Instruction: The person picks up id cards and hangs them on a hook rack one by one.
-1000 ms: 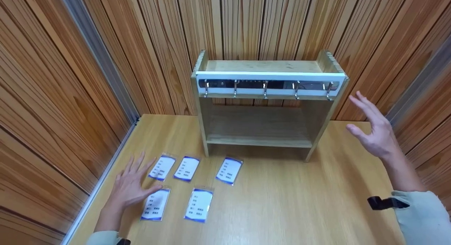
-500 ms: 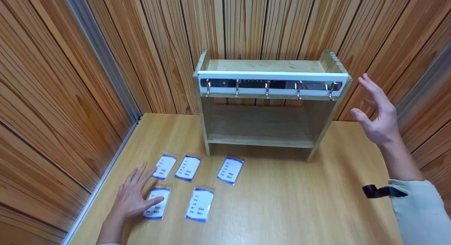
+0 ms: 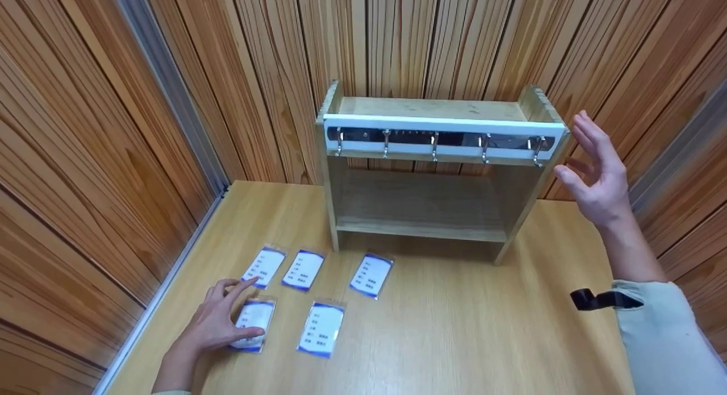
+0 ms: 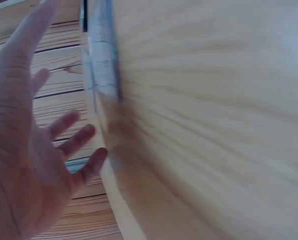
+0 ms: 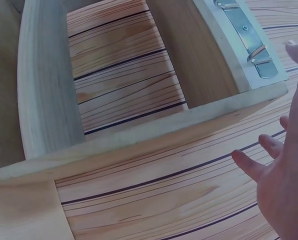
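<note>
Several white ID badge cards with blue ends lie face up on the wooden table. Over the front left card [image 3: 259, 311] hovers my left hand [image 3: 213, 321], thumb and forefinger spread apart across it. The forefinger overlaps the lower end of the back left card [image 3: 267, 263] in the head view. In the left wrist view, the left hand [image 4: 39, 165] has its fingers apart near the table, with cards [image 4: 103, 55] lying beyond. My right hand [image 3: 602, 176] is raised beside the shelf's right side, fingers loosely bent and holding nothing. The right wrist view shows this hand [image 5: 283, 170] near the hook strip's end.
A small wooden shelf [image 3: 420, 229] stands at the back, with a metal hook rail [image 3: 409, 137] along its upper front. Other cards lie at front centre [image 3: 321, 329], back centre [image 3: 303, 270] and in front of the shelf [image 3: 371, 274]. Wood-panelled walls [image 3: 392, 42] enclose the table.
My left hand has moved down and its fingers have bent closer over the front left card. The right hand rose beside the shelf, then shifted slightly left. The camera view has shifted slightly.
</note>
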Demonstrator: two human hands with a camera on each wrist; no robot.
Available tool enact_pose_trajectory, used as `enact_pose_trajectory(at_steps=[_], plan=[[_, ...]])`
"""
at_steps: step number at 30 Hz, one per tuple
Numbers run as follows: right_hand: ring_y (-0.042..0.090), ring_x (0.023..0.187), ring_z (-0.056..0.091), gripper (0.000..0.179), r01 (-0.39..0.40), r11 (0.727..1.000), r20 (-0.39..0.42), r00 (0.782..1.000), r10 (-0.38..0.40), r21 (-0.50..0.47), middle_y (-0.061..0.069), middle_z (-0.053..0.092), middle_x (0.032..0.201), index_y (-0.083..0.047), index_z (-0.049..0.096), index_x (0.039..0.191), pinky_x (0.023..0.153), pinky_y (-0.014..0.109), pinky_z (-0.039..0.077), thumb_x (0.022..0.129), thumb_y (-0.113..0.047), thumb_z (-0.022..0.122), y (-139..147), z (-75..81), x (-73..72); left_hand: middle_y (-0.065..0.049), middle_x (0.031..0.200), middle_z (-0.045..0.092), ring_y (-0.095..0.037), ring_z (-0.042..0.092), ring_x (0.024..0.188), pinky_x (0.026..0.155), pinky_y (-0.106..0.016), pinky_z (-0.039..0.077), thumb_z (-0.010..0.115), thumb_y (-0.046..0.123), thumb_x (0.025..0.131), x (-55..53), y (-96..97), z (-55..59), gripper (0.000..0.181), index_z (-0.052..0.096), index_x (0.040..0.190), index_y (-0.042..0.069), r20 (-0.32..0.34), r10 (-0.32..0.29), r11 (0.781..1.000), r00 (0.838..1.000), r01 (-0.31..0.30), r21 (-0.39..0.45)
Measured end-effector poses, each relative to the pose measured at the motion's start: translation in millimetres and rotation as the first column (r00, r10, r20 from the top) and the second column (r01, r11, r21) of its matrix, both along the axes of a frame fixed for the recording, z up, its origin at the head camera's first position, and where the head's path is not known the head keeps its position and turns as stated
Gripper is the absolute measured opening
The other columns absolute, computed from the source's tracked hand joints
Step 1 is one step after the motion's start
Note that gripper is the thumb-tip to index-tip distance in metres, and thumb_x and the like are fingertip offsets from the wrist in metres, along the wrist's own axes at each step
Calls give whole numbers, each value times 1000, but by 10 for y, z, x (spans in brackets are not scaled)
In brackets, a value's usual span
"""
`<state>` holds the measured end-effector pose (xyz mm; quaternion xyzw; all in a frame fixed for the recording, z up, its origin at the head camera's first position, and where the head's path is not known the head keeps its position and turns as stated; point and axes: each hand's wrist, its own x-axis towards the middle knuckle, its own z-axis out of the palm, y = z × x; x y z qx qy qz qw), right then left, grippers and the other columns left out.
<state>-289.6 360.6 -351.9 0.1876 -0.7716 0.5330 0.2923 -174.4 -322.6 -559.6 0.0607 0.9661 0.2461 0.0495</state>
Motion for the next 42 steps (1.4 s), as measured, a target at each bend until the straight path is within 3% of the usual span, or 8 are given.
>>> enact_pose_trajectory(at_steps=[4,9,15,21,25,29,35,42], plan=[[35,174,35,78,-41,998,19,999,42,-52,6,38,185,-11,47,170,122,27,51,96,0,68,-23,15,-37,-24,163,44,-45,48,144,110,-72,54,97,66,77,-33,18,30,111,47,171,32,93,-8,999,996,4,45],[36,175,32,77,-109,985,21,993,112,-137,7,37,185,-9,50,168,128,32,50,95,2,70,-66,27,-81,-19,153,48,-37,47,137,109,-62,52,101,60,75,-54,26,32,110,51,168,31,143,-19,995,990,5,98],[35,175,32,72,-135,973,1,991,137,-185,9,39,184,-7,53,166,135,43,43,96,2,69,-114,43,-139,-15,143,50,-31,47,127,100,-46,47,107,53,70,-83,47,19,109,56,164,29,148,-16,996,989,3,85],[34,175,31,69,-150,962,-10,988,152,-226,9,41,183,-4,55,164,142,58,26,97,3,68,-146,41,-181,-13,139,53,-29,49,123,99,-44,47,110,44,66,-94,77,28,104,63,157,26,125,-6,999,992,1,41],[34,175,30,65,-144,968,-4,989,147,-205,8,43,182,-2,56,162,143,61,22,98,3,67,-166,37,-173,-11,140,55,-29,51,126,102,-47,48,110,40,67,-95,75,47,100,66,156,21,114,-21,1000,993,19,18],[33,172,36,59,-126,976,5,992,129,-176,8,45,181,1,59,157,142,59,28,99,1,67,-183,67,-161,-13,149,54,-34,53,135,114,-61,51,108,39,72,-117,47,71,96,66,157,21,153,-9,1000,988,6,24],[29,169,41,49,-130,979,-20,992,129,-157,8,49,179,3,64,151,144,49,30,102,0,66,-152,82,-154,-17,167,47,-49,44,154,123,-78,41,102,27,81,-146,-8,87,82,68,156,23,191,-30,997,981,15,79],[28,170,41,48,-63,992,88,993,73,-107,8,46,180,-3,65,153,141,53,33,105,1,69,-139,142,-130,-18,172,43,-50,38,157,123,-81,39,97,20,83,-123,-73,72,73,73,152,29,195,-30,996,980,12,94]])
